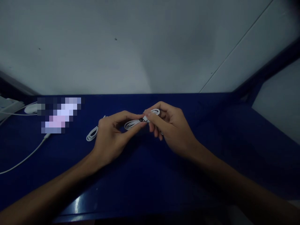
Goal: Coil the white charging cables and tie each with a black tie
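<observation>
A white cable (132, 124), coiled into a flat bundle with a black tie round its middle, is held between both hands above the blue table. My left hand (112, 134) pinches it near the tie with thumb and forefinger. On the other side, my right hand (172, 126) grips the bundle's right end, its thumb lying over the loops and its other fingers curled beneath. Just left of my left hand lies a second coiled white cable (92, 134), partly hidden behind that hand.
A pixelated, brightly lit object (63, 115) lies at the left with a white cord (30, 155) running to it. Behind it sits a white rounded item (31, 108) among cords. A grey wall (131, 62) rises at the back of the blue table (140, 181).
</observation>
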A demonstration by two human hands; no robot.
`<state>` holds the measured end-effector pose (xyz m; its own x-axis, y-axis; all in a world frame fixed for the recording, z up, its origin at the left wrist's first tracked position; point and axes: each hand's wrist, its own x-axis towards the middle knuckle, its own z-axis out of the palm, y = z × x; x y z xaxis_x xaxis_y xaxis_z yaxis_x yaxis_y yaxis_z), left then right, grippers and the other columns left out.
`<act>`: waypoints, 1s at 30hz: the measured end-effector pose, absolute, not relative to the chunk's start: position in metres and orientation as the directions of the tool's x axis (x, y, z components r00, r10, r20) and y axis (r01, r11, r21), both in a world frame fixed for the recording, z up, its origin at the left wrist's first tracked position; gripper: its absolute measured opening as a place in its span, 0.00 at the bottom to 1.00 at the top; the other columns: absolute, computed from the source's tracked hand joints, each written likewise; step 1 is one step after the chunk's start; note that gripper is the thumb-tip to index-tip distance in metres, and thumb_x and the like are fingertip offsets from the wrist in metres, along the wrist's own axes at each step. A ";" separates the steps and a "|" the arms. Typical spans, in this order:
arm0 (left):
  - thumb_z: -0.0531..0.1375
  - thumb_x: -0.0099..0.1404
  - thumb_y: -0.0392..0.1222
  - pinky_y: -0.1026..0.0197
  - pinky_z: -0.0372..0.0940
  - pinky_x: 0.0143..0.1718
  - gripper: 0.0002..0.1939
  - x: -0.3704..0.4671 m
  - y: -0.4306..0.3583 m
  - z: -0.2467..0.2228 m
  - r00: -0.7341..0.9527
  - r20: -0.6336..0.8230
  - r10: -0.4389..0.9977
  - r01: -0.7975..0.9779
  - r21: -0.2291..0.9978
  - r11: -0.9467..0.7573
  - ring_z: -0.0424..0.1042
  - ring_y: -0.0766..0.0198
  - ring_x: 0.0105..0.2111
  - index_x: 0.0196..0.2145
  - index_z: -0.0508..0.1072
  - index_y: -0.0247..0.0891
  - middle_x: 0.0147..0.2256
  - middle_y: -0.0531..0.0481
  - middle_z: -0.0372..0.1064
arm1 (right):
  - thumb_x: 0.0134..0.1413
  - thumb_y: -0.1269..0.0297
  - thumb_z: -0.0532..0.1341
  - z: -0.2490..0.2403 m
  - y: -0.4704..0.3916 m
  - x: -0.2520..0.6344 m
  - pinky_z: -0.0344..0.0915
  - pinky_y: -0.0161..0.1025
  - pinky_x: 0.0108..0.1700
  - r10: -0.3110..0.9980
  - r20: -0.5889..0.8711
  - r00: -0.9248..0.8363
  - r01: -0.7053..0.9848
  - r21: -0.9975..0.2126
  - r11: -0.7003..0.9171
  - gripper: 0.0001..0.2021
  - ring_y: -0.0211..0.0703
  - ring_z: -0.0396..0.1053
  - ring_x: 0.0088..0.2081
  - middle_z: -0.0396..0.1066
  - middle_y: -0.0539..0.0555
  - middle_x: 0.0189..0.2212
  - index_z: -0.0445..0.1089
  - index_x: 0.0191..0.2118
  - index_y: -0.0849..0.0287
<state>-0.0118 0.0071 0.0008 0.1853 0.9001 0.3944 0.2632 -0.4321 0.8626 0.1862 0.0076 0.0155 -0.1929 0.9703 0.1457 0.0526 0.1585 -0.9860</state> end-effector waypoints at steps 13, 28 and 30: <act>0.72 0.69 0.43 0.54 0.74 0.45 0.11 -0.011 0.001 0.007 0.210 0.479 0.852 0.371 0.767 -0.523 0.81 0.57 0.42 0.49 0.84 0.43 0.44 0.48 0.83 | 0.80 0.60 0.52 0.019 0.002 0.183 0.55 0.41 0.31 0.908 0.385 -0.164 0.451 -0.790 0.416 0.20 0.38 0.58 0.26 0.62 0.47 0.24 0.61 0.29 0.55; 0.70 0.71 0.38 0.55 0.74 0.43 0.12 -0.010 -0.005 0.006 0.317 0.546 0.776 0.384 0.674 -0.631 0.81 0.60 0.41 0.51 0.83 0.46 0.45 0.51 0.83 | 0.78 0.55 0.53 0.012 0.003 0.181 0.46 0.40 0.24 0.955 0.264 -0.137 0.325 -0.898 0.295 0.30 0.35 0.49 0.19 0.53 0.45 0.16 0.53 0.19 0.54; 0.71 0.70 0.39 0.55 0.74 0.44 0.14 -0.010 -0.004 0.006 0.319 0.563 0.762 0.395 0.652 -0.647 0.81 0.59 0.42 0.52 0.83 0.48 0.45 0.51 0.84 | 0.77 0.54 0.54 0.010 0.004 0.182 0.47 0.40 0.24 0.967 0.218 -0.134 0.299 -0.921 0.249 0.30 0.35 0.50 0.19 0.54 0.46 0.16 0.55 0.19 0.54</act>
